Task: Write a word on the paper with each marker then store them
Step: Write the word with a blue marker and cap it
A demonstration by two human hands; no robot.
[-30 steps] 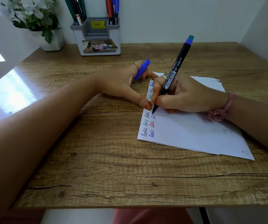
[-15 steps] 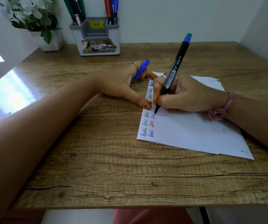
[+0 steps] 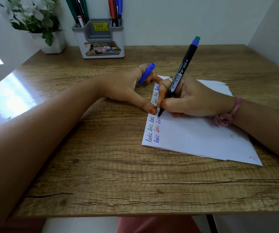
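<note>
A white paper (image 3: pixel 202 138) lies on the wooden desk, with several small words in black, green, red and blue along its left edge. My right hand (image 3: pixel 194 98) grips a black marker (image 3: pixel 180 71) with a blue end, its tip touching the paper beside the latest blue word. My left hand (image 3: pixel 127 88) rests at the paper's left edge, thumb pressing the sheet, and holds the blue cap (image 3: pixel 146 73) between its fingers. The grey marker holder (image 3: pixel 100 39) stands at the back of the desk with several markers in it.
A potted plant (image 3: pixel 39 26) stands at the back left next to the holder. White walls close in the desk at the back and on the right. The desk's front edge (image 3: pixel 135 214) runs along the bottom of the view.
The marker's tip has shifted a little along the second column as the blue word grows. My left hand stays put with the cap.
</note>
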